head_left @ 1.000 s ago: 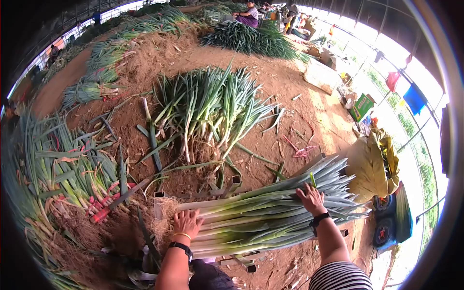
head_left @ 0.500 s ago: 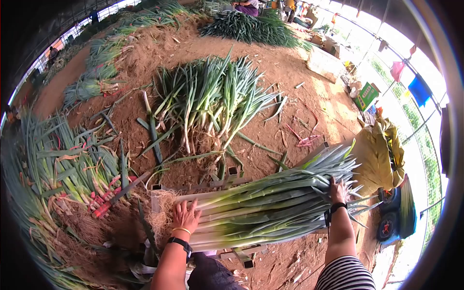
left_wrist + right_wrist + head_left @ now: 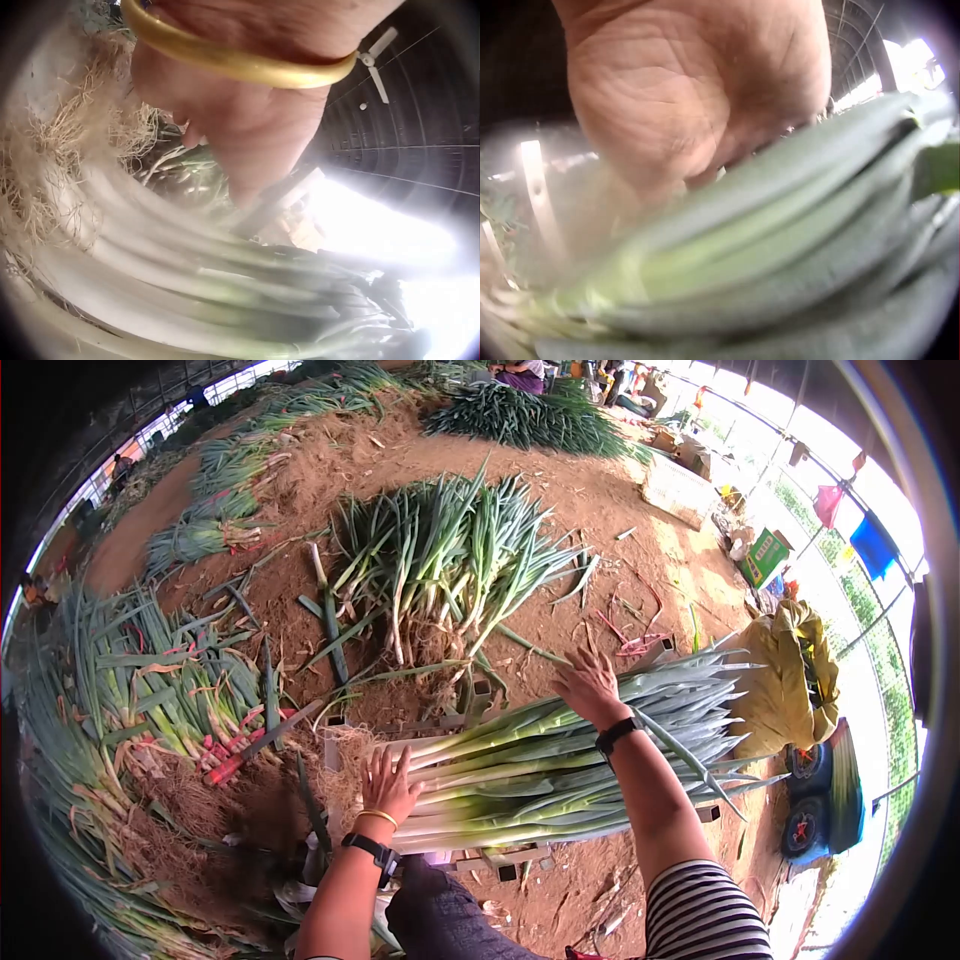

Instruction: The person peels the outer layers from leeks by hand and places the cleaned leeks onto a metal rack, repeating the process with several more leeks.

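My head view shows a stack of leeks (image 3: 520,765) lying lengthwise on a low metal rack (image 3: 331,752), roots toward the rack's left end and leaves spilling past its right end. The hands are apart, one on each half of the load. My left hand (image 3: 390,790) is at the white stalks by the left end, fingers straight and slightly spread, curled round nothing. The roots (image 3: 71,135) bunch beside it in the left wrist view, where a yellow bangle (image 3: 232,67) circles the wrist. My right hand (image 3: 590,685) is over the far edge of the rack, just about midway along it, fingers straight and fanned out, gripping nothing; I cannot tell whether the fingertips touch the leeks. In the right wrist view its palm stands close above the green leaves, and the fingers are mostly hidden. Right of that forearm, one bent leaf (image 3: 690,752) slants across the tops.

Beyond the far edge, a loose heap (image 3: 450,560) of leeks leans upright on the dirt floor (image 3: 600,900). Off the left end lies a wide pile (image 3: 170,690), with a red-handled blade (image 3: 270,738) on its near side. Off the right end sits a yellow sack (image 3: 785,680), and past it a green box (image 3: 767,557). A person in purple (image 3: 522,377) is partly visible at the top.
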A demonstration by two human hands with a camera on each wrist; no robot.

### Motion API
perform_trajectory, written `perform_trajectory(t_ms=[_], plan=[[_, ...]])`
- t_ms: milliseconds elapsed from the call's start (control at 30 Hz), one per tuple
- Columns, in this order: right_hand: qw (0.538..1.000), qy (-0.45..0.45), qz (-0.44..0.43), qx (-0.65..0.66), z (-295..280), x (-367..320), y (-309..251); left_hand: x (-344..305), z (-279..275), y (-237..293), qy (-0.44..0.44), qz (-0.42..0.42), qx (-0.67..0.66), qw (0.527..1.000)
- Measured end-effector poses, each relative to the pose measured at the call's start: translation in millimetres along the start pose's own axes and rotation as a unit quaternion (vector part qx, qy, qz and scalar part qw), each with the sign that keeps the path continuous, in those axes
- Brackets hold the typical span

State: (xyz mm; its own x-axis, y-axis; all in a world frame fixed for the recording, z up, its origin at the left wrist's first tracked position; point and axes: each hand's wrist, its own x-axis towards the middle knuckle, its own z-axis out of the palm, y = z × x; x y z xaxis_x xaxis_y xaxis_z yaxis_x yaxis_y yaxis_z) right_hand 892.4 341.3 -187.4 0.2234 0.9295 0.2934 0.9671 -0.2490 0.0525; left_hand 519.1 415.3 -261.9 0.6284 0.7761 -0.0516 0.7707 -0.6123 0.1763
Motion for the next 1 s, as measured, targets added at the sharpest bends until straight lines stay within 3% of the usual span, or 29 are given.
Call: perform_trajectory(t_ms=[67,100,200,233,333,400,533,600,667,733,767,867,1000], plan=[[0.947,-0.31,0.06,0.06,13,-18,7,-15,-24,1,0.023,0.02,-0.057,0.998],[0.942,-0.322,0.084,0.055,12,-24,4,-25,-39,0,0.034,0.029,-0.104,0.994],[0.957,-0.276,0.067,0.055,-5,-26,0,-64,-75,-18,0.097,0.07,-0.152,0.981],[0.958,-0.272,0.065,0.055,-8,-26,-3,-80,-89,-23,0.108,0.055,-0.164,0.979],[0.99,-0.101,0.038,0.094,-24,-37,-32,-133,-119,-41,0.14,0.021,-0.161,0.977],[0.986,-0.085,-0.005,0.142,-43,-56,-62,-173,-130,-51,0.149,-0.027,-0.155,0.976],[0.956,-0.136,-0.094,0.242,-91,-110,-138,-247,-137,-68,0.145,-0.101,-0.163,0.971],[0.946,-0.085,-0.16,0.27,-99,-141,-178,-274,-139,-73,0.154,-0.125,-0.163,0.967],[0.91,-0.108,-0.182,0.356,-116,-170,-219,-299,-137,-77,0.172,-0.145,-0.161,0.961],[0.871,-0.186,-0.215,0.402,-129,-196,-254,-320,-141,-71,0.186,-0.15,-0.173,0.955],[0.856,-0.166,-0.171,0.458,-136,-212,-272,-331,-142,-69,0.195,-0.153,-0.185,0.951],[0.904,-0.131,-0.137,0.383,-147,-227,-289,-362,-144,-63,0.204,-0.143,-0.192,0.949],[0.916,-0.147,-0.146,0.343,-161,-237,-289,-399,-144,-60,0.231,-0.146,-0.179,0.945]])
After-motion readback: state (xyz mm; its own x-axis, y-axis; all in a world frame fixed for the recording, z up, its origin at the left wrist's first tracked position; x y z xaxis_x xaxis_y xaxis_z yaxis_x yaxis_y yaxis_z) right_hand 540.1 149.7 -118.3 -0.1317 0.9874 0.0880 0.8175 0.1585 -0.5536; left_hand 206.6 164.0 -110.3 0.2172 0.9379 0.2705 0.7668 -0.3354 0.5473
